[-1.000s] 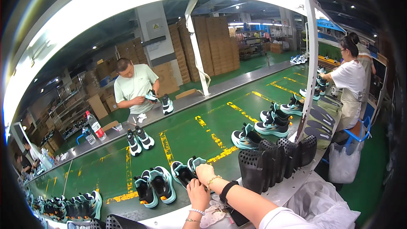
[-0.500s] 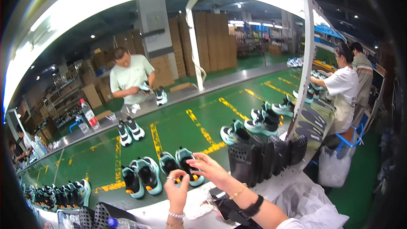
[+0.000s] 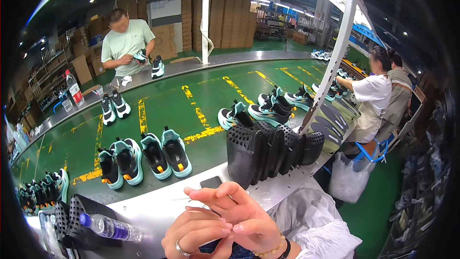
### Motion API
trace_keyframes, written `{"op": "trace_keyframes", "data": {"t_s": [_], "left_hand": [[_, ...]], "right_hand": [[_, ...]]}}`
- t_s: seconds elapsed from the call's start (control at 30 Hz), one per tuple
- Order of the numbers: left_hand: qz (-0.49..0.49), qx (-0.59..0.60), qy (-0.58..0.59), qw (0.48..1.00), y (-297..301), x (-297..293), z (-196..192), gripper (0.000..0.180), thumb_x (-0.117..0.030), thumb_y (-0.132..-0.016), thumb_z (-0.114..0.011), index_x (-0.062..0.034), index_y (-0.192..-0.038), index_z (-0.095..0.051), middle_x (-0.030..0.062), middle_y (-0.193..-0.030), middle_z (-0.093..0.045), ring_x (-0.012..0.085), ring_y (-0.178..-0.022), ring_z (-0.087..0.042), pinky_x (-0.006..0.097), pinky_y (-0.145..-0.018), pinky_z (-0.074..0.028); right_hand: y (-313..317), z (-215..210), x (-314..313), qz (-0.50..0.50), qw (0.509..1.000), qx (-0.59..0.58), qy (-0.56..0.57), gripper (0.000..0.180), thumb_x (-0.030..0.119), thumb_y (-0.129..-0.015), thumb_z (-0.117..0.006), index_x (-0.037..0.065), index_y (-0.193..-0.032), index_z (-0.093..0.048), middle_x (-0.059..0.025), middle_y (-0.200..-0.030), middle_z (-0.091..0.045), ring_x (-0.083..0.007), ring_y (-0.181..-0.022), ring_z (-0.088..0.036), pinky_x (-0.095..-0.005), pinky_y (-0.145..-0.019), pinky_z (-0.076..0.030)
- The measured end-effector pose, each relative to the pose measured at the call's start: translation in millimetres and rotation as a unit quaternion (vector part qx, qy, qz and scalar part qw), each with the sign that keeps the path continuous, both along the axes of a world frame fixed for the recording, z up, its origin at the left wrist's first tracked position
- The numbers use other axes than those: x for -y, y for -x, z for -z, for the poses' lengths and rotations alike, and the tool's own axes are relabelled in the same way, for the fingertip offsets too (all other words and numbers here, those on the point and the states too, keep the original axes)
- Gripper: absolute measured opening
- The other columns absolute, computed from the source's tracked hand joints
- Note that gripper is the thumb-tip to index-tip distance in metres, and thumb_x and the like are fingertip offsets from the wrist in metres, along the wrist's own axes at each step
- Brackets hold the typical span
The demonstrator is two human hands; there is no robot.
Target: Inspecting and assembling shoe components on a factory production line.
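**Green conveyor, hands together at the desk edge**

Green belt carries paired sneakers past us. Our left hand and right hand meet over the pale desk, fingertips touching, holding nothing we can make out. Black insoles stand just beyond; a water bottle lies left.

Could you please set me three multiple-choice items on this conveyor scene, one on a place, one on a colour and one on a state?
1. Where does the water bottle lie?
A. on the perforated black trays, lower left
B. on the belt's far side
C. in the right hand

2. What colour is the conveyor belt?
A. grey
B. green
C. red

3. How are the left hand and right hand?
A. far apart
B. each gripping a shoe
C. touching, holding no shoe

Answers: 1 A, it rests on the trays; 2 B, green with yellow marks; 3 C, the fingers meet above the ledge.
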State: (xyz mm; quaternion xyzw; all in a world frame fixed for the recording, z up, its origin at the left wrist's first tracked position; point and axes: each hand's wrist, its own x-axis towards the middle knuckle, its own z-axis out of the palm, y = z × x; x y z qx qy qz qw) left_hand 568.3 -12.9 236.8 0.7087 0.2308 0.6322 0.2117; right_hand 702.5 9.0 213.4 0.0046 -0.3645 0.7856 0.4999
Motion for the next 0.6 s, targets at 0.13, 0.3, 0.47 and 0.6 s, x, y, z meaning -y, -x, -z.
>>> {"op": "trace_keyframes", "data": {"t_s": [0.13, 0.3, 0.47, 0.6], "left_hand": [[-0.010, -0.026, -0.029, 0.999, -7.1, 4.2, -4.8, 0.027, 0.013, -0.066, -0.066, 0.0011, -0.090, -0.060, 0.0140, -0.080, -0.064, 0.0282, -0.073, -0.062, 0.036, -0.067, -0.050], [-0.033, -0.066, -0.068, 0.995, -10.8, 5.1, -6.3, 0.028, 0.011, -0.064, -0.068, -0.0010, -0.088, -0.061, 0.0118, -0.079, -0.064, 0.0281, -0.072, -0.062, 0.035, -0.064, -0.051], [-0.098, -0.141, -0.135, 0.976, -12.6, 6.1, -4.5, 0.029, 0.004, -0.067, -0.070, -0.0033, -0.093, -0.061, 0.0097, -0.082, -0.064, 0.0264, -0.071, -0.063, 0.035, -0.062, -0.051], [-0.124, -0.186, -0.143, 0.964, -20.1, 3.7, 0.7, 0.028, 0.002, -0.069, -0.069, -0.0034, -0.095, -0.059, 0.0095, -0.083, -0.064, 0.0259, -0.071, -0.063, 0.035, -0.062, -0.051]], "right_hand": [[-5.5, 1.8, 6.3, 0.008, 0.999, -0.017, -0.047, 0.053, 0.003, -0.077, -0.050, 0.007, -0.127, -0.033, -0.0263, -0.146, -0.023, -0.0329, -0.137, -0.022, -0.0454, -0.112, -0.014], [-11.1, 3.2, 8.6, 0.033, 0.995, -0.036, -0.084, 0.047, -0.002, -0.076, -0.047, 0.007, -0.121, -0.035, -0.0275, -0.144, -0.026, -0.0347, -0.139, -0.016, -0.0487, -0.112, -0.009], [-15.2, 5.0, 8.3, 0.098, 0.989, 0.002, -0.114, 0.041, -0.005, -0.074, -0.042, 0.006, -0.113, -0.038, -0.0302, -0.138, -0.034, -0.0366, -0.140, -0.013, -0.0518, -0.111, -0.005], [-22.6, 11.9, 6.5, 0.148, 0.980, 0.030, -0.130, 0.040, -0.006, -0.073, -0.037, 0.006, -0.111, -0.039, -0.0312, -0.133, -0.040, -0.0381, -0.139, -0.015, -0.0528, -0.111, -0.005]]}}
